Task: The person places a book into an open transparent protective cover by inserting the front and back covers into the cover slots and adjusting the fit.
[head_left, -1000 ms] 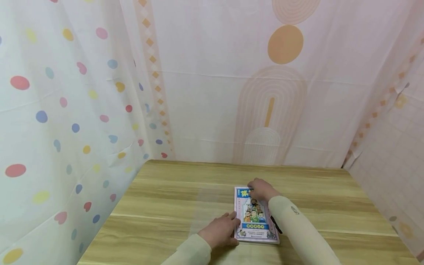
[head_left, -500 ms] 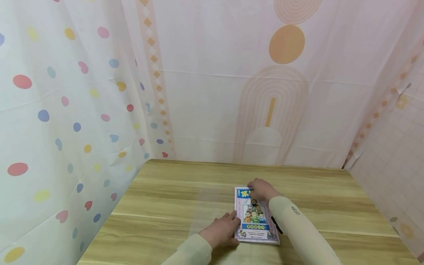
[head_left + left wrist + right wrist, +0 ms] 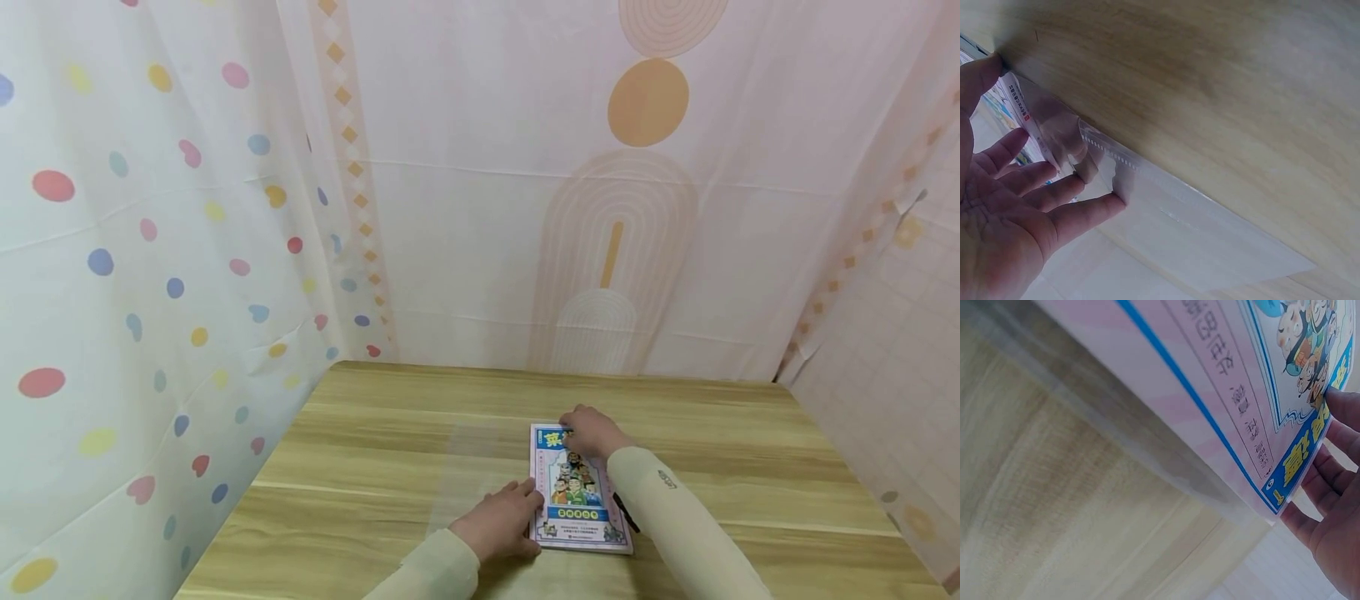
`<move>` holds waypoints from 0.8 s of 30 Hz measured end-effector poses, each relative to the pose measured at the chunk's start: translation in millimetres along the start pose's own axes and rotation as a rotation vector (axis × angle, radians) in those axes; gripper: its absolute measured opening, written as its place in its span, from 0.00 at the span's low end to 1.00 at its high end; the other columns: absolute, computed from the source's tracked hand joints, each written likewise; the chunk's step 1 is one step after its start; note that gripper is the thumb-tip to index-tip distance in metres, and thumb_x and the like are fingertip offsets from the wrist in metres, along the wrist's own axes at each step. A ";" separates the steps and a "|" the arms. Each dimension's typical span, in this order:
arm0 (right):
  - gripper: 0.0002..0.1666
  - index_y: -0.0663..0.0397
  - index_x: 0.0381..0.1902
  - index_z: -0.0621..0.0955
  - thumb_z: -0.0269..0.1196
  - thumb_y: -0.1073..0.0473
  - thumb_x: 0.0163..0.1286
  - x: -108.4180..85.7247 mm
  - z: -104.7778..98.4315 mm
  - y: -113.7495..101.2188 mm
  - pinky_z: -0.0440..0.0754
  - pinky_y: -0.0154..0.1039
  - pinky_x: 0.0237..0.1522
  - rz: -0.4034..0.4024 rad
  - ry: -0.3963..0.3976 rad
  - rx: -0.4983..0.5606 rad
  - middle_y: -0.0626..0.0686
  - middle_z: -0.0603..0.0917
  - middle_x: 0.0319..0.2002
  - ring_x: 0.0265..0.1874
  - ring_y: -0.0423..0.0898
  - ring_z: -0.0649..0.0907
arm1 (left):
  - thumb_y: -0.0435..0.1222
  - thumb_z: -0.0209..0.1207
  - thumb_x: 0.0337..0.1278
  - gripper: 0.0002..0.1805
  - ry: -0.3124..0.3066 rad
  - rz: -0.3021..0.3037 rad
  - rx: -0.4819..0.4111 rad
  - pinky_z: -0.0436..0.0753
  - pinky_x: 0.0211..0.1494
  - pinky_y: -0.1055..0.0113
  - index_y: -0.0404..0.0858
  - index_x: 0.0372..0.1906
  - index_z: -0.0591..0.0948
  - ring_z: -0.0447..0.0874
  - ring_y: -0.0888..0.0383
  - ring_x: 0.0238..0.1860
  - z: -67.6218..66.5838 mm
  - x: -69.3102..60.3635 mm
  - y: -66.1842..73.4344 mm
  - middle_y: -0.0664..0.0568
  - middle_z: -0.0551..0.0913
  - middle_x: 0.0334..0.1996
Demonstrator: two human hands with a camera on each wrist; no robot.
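A book [image 3: 576,521] with a pink and blue cover and cartoon figures lies on the wooden table [image 3: 375,467]. Beneath it a clear plastic sheet [image 3: 468,458] reaches out to the left. My left hand [image 3: 498,521] rests at the book's left edge; in the left wrist view its fingers are extended against the book and the clear plastic, its thumb near a book corner. My right hand [image 3: 592,432] grips the far edge of the book. The right wrist view shows that thumb on the cover and the other fingers at the edge, partly hidden.
A light patterned curtain [image 3: 465,250] stands behind the table, with a dotted curtain [image 3: 187,250] on the left and another [image 3: 885,400] on the right. A thin dark strip [image 3: 626,512] shows beside the right sleeve.
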State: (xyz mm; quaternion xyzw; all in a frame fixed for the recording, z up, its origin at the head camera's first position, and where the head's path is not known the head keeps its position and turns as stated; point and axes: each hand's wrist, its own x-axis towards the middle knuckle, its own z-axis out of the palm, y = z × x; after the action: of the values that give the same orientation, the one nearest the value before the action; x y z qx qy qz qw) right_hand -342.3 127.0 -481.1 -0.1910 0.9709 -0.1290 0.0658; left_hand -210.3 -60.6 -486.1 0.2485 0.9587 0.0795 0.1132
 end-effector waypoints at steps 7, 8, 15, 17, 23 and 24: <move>0.22 0.59 0.58 0.81 0.65 0.56 0.69 -5.4 -1.4 -0.1 0.76 0.56 0.57 0.005 0.018 -0.039 0.60 0.80 0.54 0.54 0.58 0.79 | 0.51 0.73 0.50 0.31 -0.001 -0.003 0.004 0.78 0.57 0.43 0.45 0.58 0.78 0.71 0.47 0.66 -1.2 -0.2 0.6 0.51 0.72 0.66; 0.23 0.59 0.59 0.81 0.65 0.55 0.69 -6.5 -1.6 0.5 0.76 0.56 0.57 0.012 0.021 -0.039 0.60 0.80 0.54 0.54 0.58 0.78 | 0.51 0.73 0.50 0.31 -0.003 -0.005 0.004 0.78 0.58 0.43 0.45 0.58 0.78 0.71 0.47 0.66 -1.5 -0.1 0.5 0.51 0.72 0.67; 0.22 0.60 0.56 0.82 0.66 0.54 0.68 -15.1 -5.7 9.2 0.77 0.58 0.55 0.006 0.050 -0.055 0.61 0.80 0.52 0.53 0.60 0.79 | 0.51 0.73 0.50 0.32 0.001 -0.006 0.018 0.78 0.58 0.43 0.45 0.59 0.78 0.71 0.46 0.66 -1.7 0.8 0.1 0.51 0.71 0.68; 0.22 0.60 0.55 0.82 0.66 0.54 0.68 -17.2 -6.9 12.4 0.77 0.58 0.54 -0.007 0.052 -0.073 0.61 0.80 0.51 0.52 0.60 0.79 | 0.51 0.73 0.50 0.32 0.002 -0.004 0.018 0.78 0.57 0.43 0.44 0.59 0.78 0.71 0.46 0.66 -1.4 0.9 0.0 0.50 0.71 0.68; 0.21 0.61 0.53 0.82 0.67 0.55 0.68 -24.6 -12.2 21.5 0.79 0.58 0.50 0.004 0.047 -0.061 0.61 0.80 0.49 0.49 0.59 0.80 | 0.51 0.72 0.50 0.32 -0.008 -0.005 0.015 0.78 0.58 0.43 0.44 0.59 0.78 0.70 0.47 0.67 -0.6 1.8 0.3 0.50 0.70 0.69; 0.21 0.61 0.54 0.82 0.67 0.55 0.67 -26.0 -13.5 22.9 0.79 0.58 0.50 0.012 0.047 -0.050 0.61 0.80 0.50 0.49 0.59 0.80 | 0.51 0.72 0.50 0.32 -0.010 -0.007 0.013 0.78 0.58 0.43 0.44 0.59 0.77 0.70 0.47 0.67 -0.7 1.9 0.4 0.50 0.70 0.69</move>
State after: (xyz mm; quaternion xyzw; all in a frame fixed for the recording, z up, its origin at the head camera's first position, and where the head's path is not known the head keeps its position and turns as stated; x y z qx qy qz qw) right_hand -328.9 160.5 -472.5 -0.1836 0.9762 -0.1085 0.0388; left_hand -212.0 -59.3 -485.7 0.2464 0.9594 0.0716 0.1169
